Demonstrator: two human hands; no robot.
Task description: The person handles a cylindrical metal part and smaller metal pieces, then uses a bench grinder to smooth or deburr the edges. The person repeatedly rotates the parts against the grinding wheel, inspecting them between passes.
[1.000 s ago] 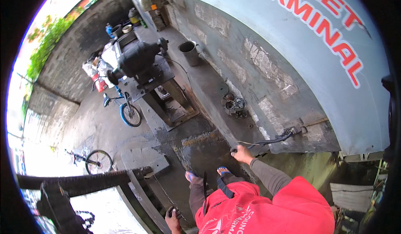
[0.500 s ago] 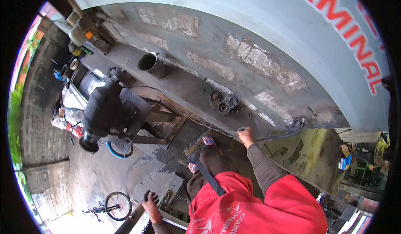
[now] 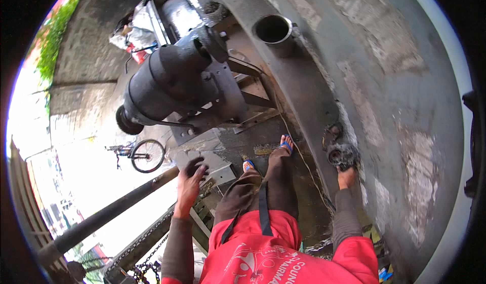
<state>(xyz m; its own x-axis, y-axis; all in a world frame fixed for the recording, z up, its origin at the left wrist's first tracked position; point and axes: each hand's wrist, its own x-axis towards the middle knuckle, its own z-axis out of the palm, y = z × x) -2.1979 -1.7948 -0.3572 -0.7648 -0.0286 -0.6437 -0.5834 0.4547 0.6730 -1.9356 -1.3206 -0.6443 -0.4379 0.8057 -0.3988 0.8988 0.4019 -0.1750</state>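
Head view: metal casting (image 3: 341,154) lies forward against the right hand (image 3: 347,176).

Blown-out daylight at left, dimmer right side, strong fisheye curvature, black corners.

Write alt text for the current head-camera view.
A person in a red shirt has their right hand at a grimy metal part on a ledge beside a wall; their left hand is open. Ahead, a dark machine sits on a metal stand, an open cylinder stands on the ledge, and a bicycle is at left.
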